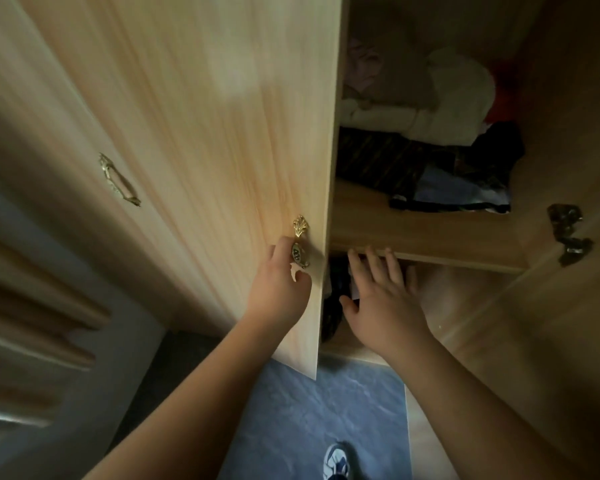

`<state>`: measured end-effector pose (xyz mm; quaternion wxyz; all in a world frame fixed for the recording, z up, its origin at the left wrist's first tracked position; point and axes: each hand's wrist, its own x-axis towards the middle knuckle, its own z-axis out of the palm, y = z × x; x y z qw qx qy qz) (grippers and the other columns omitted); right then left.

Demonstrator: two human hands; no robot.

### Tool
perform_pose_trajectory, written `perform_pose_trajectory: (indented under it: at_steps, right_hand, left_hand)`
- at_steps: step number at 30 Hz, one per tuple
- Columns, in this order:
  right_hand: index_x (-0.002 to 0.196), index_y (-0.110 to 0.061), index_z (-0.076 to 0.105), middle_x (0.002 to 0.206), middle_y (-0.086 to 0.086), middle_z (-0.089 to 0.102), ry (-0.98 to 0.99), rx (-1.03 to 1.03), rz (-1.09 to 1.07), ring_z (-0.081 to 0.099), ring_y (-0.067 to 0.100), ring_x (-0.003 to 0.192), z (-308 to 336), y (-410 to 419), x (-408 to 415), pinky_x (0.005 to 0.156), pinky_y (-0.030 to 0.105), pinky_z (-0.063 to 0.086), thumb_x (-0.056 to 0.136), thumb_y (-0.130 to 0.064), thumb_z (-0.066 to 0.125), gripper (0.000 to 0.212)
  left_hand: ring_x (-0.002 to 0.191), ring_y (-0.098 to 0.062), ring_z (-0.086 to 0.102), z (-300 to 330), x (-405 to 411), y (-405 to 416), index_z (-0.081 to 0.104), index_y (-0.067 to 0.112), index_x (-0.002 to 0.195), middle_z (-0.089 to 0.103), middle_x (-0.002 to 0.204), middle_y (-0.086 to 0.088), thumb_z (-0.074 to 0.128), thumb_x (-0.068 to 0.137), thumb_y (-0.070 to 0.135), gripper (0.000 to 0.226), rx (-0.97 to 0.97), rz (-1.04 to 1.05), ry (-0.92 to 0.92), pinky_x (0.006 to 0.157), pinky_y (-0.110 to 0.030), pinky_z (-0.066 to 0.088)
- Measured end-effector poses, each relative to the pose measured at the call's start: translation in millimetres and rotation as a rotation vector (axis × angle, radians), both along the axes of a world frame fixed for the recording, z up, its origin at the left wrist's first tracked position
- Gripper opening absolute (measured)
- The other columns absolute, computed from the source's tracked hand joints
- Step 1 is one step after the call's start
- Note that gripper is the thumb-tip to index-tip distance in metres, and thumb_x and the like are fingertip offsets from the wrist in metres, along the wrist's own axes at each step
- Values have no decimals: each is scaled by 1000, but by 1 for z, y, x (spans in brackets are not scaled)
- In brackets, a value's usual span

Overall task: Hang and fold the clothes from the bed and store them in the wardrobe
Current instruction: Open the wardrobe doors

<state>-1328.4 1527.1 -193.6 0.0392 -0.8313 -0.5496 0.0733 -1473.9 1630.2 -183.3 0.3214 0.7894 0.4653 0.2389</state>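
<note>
A light wooden wardrobe door (201, 140) stands partly open, and my left hand (279, 285) grips its gold handle (300, 242). My right hand (383, 299) reaches with straight, spread fingers into the gap below the wardrobe shelf (430, 237), holding nothing. On that shelf lie folded dark patterned clothes (413, 164), with white (458, 95) and red (503, 98) garments piled behind. A dark garment (336, 299) shows in the lower compartment just left of my right hand.
A second wardrobe door with its own gold handle (118, 180) is closed on the left. The right-hand door (534, 323) stands swung open, its metal hinge (568, 237) showing. Blue marbled floor (309, 410) and my shoe (336, 460) lie below.
</note>
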Motion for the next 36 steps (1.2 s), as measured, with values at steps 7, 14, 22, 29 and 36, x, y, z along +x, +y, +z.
perform_pose_trajectory:
  at_steps: [7, 14, 22, 29, 36]
  right_hand:
    - [159, -31, -5, 169, 0, -5, 11, 12, 21, -12, 29, 154, 8, -44, -114, 123, 57, 4, 100, -49, 42, 77]
    - [158, -34, -11, 169, -4, -9, 35, 24, 26, -13, 24, 154, 13, -82, -244, 124, 53, 9, 100, -44, 40, 77]
    - [159, -35, -9, 168, -6, -12, 49, 6, 139, -14, 22, 154, 23, -69, -337, 124, 50, 9, 101, -40, 41, 76]
    - [159, -35, -7, 169, -6, -10, 32, -22, 195, -12, 22, 155, 28, -58, -361, 124, 51, 11, 101, -40, 41, 76]
    - [160, -34, -5, 169, -4, -4, 9, 9, 111, -7, 23, 155, 28, -77, -360, 123, 52, 10, 101, -46, 41, 75]
  left_hand:
    - [102, -13, 53, 8, -106, -39, 39, 33, 137, 49, 115, 5, 55, 94, 11, 51, -159, -33, 8, 68, -15, 42]
    - [84, -8, 63, 8, -251, -45, 50, 32, 116, 62, 92, 13, 55, 91, 8, 36, -274, 41, -161, 63, -18, 42]
    - [108, -22, 68, 13, -388, -9, 48, 33, 135, 70, 116, 2, 59, 71, 7, 70, -443, 169, -453, 91, -49, 57]
    - [119, -22, 63, -7, -433, -24, 40, 34, 146, 62, 134, 1, 65, 78, 19, 74, -501, 265, -494, 98, -49, 53]
    - [149, -24, 26, 4, -426, -92, 14, 33, 157, 29, 161, 8, 50, 94, 23, 73, 41, -43, 257, 119, -42, 31]
